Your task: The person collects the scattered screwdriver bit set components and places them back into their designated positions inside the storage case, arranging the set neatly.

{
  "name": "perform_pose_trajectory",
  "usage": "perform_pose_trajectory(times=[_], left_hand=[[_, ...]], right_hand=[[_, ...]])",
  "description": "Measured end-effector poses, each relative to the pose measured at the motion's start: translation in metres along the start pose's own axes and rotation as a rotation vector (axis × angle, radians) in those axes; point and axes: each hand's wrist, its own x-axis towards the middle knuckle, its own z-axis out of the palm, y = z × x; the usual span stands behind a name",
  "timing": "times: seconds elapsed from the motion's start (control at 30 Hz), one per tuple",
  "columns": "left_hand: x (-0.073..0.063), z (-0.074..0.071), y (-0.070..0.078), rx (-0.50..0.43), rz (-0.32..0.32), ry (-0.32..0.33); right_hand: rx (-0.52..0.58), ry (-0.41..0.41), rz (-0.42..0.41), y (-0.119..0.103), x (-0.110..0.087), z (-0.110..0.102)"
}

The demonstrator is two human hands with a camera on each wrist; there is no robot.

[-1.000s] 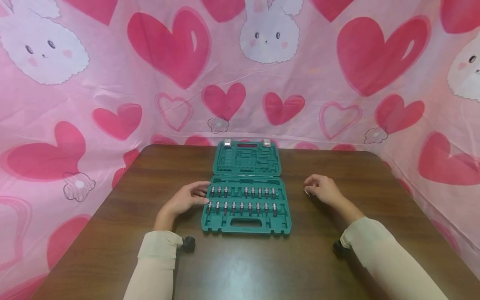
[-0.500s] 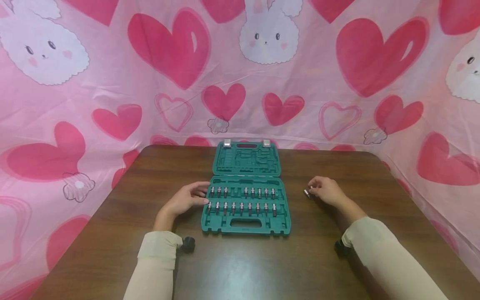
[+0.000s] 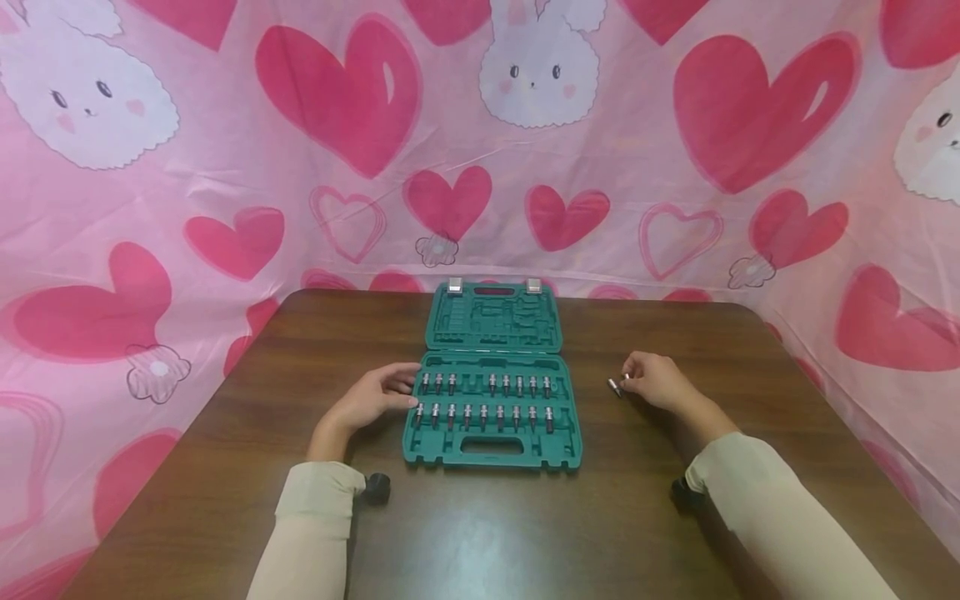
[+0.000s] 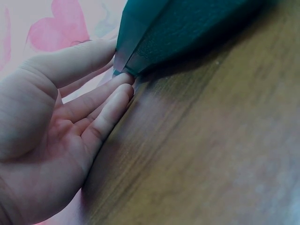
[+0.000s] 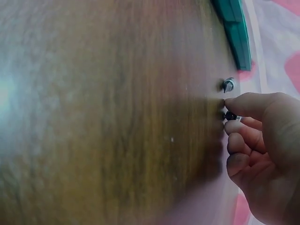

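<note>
An open green socket case [image 3: 491,458] lies on the table with two rows of silver bit sockets [image 3: 483,414] in its slots. At its left side is my left hand [image 3: 371,400], thumb and fingertips against the edge with the fingers fairly straight; the left wrist view shows that hand [image 4: 61,112] touching the green wall [image 4: 183,33]. To the right of the case, my right hand [image 3: 656,382] pinches a small bit socket [image 5: 230,116] between thumb and fingers, low over the wood. Another bit socket [image 3: 614,387] lies on the table just left of those fingertips.
The case's lid [image 3: 492,321] stands folded back behind the tray, with two latches on its far edge. Brown tabletop [image 3: 480,533] extends around the case. A pink heart-patterned cloth [image 3: 450,125] hangs behind and along the sides.
My right hand has shifted slightly right, and the bit socket left of its fingertips now shows more fully on the table. The left hand and the case stay put.
</note>
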Motion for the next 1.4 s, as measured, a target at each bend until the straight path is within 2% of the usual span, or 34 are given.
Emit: perform_pose_trajectory(times=[0.3,0.8,1.17,1.4], left_hand=[[0.0,0.0,0.0,-0.004,-0.005,0.0],[0.0,0.0,0.0,-0.002,-0.01,0.002],[-0.001,0.0,0.0,-0.003,0.009,-0.005],[-0.001,0.0,0.001,0.001,-0.005,-0.002]], right_hand=[[-0.022,-0.017,-0.005,-0.006,0.002,0.0],[-0.028,0.01,-0.004,-0.011,0.002,0.001],[-0.031,0.091,-0.029,-0.01,0.002,0.004],[-0.028,0.135,-0.003,-0.018,0.004,0.006]])
